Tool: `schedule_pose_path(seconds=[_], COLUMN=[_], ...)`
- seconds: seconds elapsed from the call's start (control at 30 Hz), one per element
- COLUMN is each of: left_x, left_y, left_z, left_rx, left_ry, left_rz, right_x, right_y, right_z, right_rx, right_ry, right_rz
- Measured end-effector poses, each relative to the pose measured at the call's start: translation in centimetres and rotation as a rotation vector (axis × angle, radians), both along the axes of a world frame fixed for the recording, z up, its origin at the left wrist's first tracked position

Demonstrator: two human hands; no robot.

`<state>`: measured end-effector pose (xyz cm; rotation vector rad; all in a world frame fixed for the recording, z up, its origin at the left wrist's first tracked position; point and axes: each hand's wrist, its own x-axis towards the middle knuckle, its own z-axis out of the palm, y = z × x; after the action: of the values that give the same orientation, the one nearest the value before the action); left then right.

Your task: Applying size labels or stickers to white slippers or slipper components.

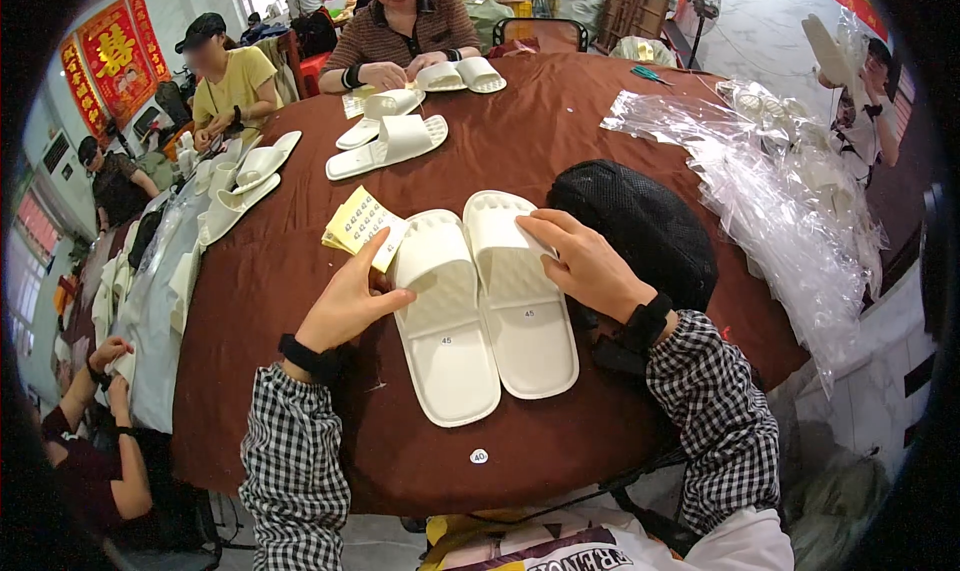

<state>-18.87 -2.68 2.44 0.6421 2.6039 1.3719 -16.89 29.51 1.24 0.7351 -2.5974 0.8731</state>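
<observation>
Two cream slide slippers lie side by side, toes away from me, each with a small round sticker on its insole. My left hand (346, 301) is open beside the left slipper (452, 371). Its thumb reaches the strap's outer edge, with the index finger spread away toward the yellow-backed sticker sheets (362, 221). On the right slipper (537, 356), my right hand (588, 263) has its fingers over the strap and grips its outer side. The undersides of both hands are hidden. One loose round sticker (479, 456) lies on the brown tablecloth (270, 391) nearer to me.
A black mesh cap (640, 226) lies by my right forearm. Clear plastic bags (750, 191) cover the table's right side. More slippers (388, 149) lie farther back, near a seated person (405, 31). Other people sit at the left, by another table (155, 351).
</observation>
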Motion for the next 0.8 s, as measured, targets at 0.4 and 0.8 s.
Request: schedule_pose_path(seconds=[0.4,0.8], left_x=[1.6,1.6], left_y=[-0.5,0.5], left_z=[-0.6,0.0], left_rx=[0.052,0.173], left_ry=[0.0,-0.146], left_rz=[0.029,-0.005], right_x=[0.8,0.8], right_y=[0.4,1.2], right_z=[0.6,1.5], right_rx=[0.064,0.053], right_ry=[0.038,-0.054], right_rz=[0.12,0.189])
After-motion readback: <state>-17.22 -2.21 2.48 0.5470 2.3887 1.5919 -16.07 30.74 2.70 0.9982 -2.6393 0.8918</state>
